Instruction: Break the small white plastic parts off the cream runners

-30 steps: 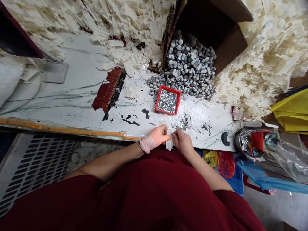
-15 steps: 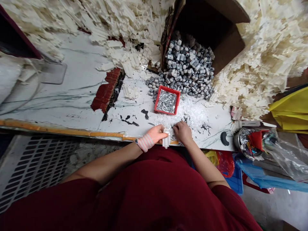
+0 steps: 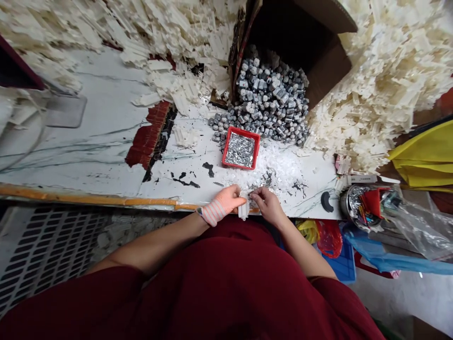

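Observation:
My left hand [image 3: 224, 204], in a pink glove with a striped cuff, is shut on an upright white plastic part [image 3: 243, 211] at the table's near edge. My right hand [image 3: 268, 205] is bare, and its fingertips pinch the top of that part. Its upper end is partly hidden by my fingers. Just beyond my hands lie scattered white plastic bits [image 3: 274, 167] and a few small metal pieces [image 3: 265, 182]. A red tray [image 3: 240, 129] of shiny metal pins stands a little farther off.
A heap of grey metal parts [image 3: 269, 101] spills from a cardboard box [image 3: 329, 61]. Piles of cream plastic pieces [image 3: 385, 94] flank it on the white marbled table [image 3: 95, 141]. A steel pot [image 3: 354, 200] stands at the right, and a floor grate [image 3: 46, 255] lies at the lower left.
My right hand has moved left, back against the white part, after a small gap half a second ago. The whole view has shifted slightly left.

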A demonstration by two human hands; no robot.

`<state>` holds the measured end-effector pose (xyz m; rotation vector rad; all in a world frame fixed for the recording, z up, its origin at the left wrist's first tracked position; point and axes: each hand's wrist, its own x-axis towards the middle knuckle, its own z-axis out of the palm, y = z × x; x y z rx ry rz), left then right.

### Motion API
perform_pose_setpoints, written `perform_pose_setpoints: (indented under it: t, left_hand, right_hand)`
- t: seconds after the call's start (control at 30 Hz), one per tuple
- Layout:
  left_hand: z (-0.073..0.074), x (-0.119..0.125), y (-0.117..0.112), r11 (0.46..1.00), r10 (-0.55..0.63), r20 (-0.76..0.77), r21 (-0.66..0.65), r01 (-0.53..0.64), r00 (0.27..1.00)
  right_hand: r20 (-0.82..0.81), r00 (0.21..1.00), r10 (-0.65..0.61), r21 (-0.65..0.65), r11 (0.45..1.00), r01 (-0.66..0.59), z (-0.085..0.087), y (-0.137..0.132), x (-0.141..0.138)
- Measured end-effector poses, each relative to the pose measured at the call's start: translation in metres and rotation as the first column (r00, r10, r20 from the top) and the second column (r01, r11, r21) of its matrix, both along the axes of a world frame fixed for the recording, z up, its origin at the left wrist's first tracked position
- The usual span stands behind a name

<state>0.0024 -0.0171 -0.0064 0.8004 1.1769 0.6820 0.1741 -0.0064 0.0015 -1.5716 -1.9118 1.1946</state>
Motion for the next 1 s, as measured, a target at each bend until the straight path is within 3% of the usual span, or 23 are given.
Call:
perform_pose_setpoints:
  t: [0.33, 0.47, 0.53, 0.63, 0.77, 1.0]
  left_hand:
    - [-0.002, 0.001, 0.001, 0.999, -0.030, 0.059, -0.010, 0.031, 0.998]
    - [-0.006, 0.003, 0.004, 0.999, -0.018, 0.085, -0.033, 0.021, 0.996]
    - [-0.009, 0.004, 0.005, 0.999, -0.018, 0.069, -0.026, 0.020, 0.997]
    - [-0.014, 0.004, 0.007, 1.000, -0.018, 0.024, 0.001, 0.018, 1.000]
    - [-0.015, 0.005, 0.009, 0.999, -0.022, -0.037, 0.039, 0.023, 0.999]
    - [-0.008, 0.006, 0.009, 0.998, -0.036, -0.045, 0.039, 0.038, 0.998]
  right_hand:
    - [0.083, 0.995, 0.053, 0.023, 0.998, -0.055, -0.002, -0.002, 0.000]
    - [0.100, 0.983, 0.155, 0.011, 0.988, -0.157, -0.009, 0.021, 0.012]
    - [0.256, 0.965, 0.062, 0.150, 0.983, -0.103, -0.018, 0.040, 0.020]
    - [0.545, 0.826, -0.142, 0.377, 0.922, -0.090, -0.032, 0.062, 0.031]
    - [0.668, 0.728, -0.155, 0.433, 0.876, -0.211, -0.042, 0.067, 0.034]
    - [0.686, 0.704, -0.182, 0.418, 0.891, -0.176, -0.041, 0.062, 0.030]
